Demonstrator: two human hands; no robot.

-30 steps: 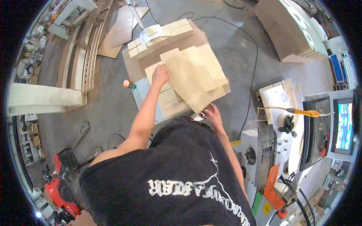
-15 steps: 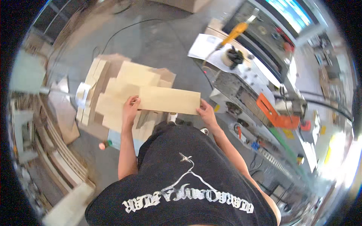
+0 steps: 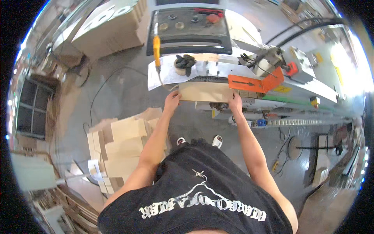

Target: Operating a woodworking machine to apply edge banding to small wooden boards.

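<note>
Shop floor (image 3: 124, 89), machine (image 3: 304, 92) seen ahead.
Tan board (image 3: 204, 91) clamped at opp. ends by L hand (image 3: 172, 102) & R hand (image 3: 235, 104).

My left hand (image 3: 172, 102) and right hand (image 3: 235, 103) reach forward, apart and nearly level.
My left forearm (image 3: 159, 130) and right forearm (image 3: 250, 142), both bare, slant inward from slightly bent elbows; on each side my fingers (image 3: 176, 94) are curled in a grip.
</note>
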